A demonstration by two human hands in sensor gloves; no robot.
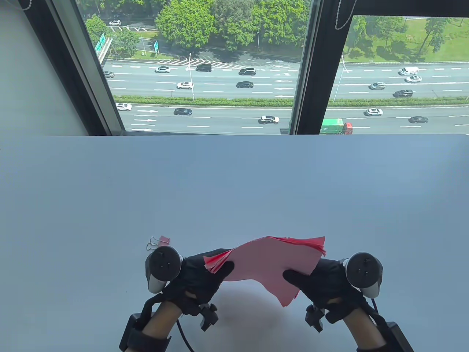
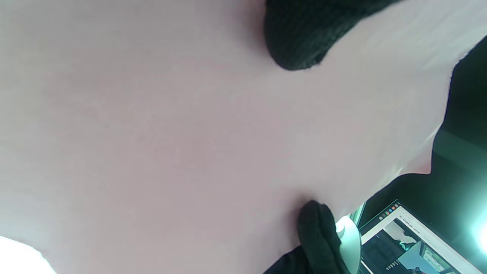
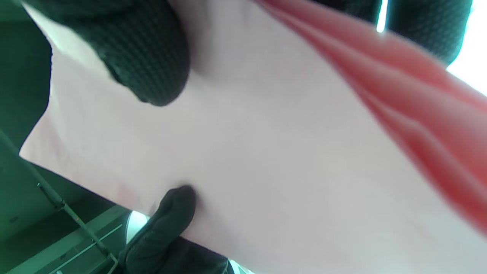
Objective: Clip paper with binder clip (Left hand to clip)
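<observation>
A stack of pink paper sheets (image 1: 269, 262) is held up above the table between both hands, bowed upward in the middle. My left hand (image 1: 205, 271) grips its left edge, thumb on the near face. My right hand (image 1: 311, 280) grips its lower right edge, thumb on the near face. A pink binder clip (image 1: 161, 242) with silver wire handles lies on the table just behind my left hand. The left wrist view shows the pale sheet (image 2: 190, 133) filling the frame with both thumbs on it. The right wrist view shows the sheet (image 3: 266, 152) and its fanned red edges.
The white table (image 1: 234, 183) runs back to a window with a dark frame. A laptop screen (image 2: 411, 243) shows at the lower right of the left wrist view.
</observation>
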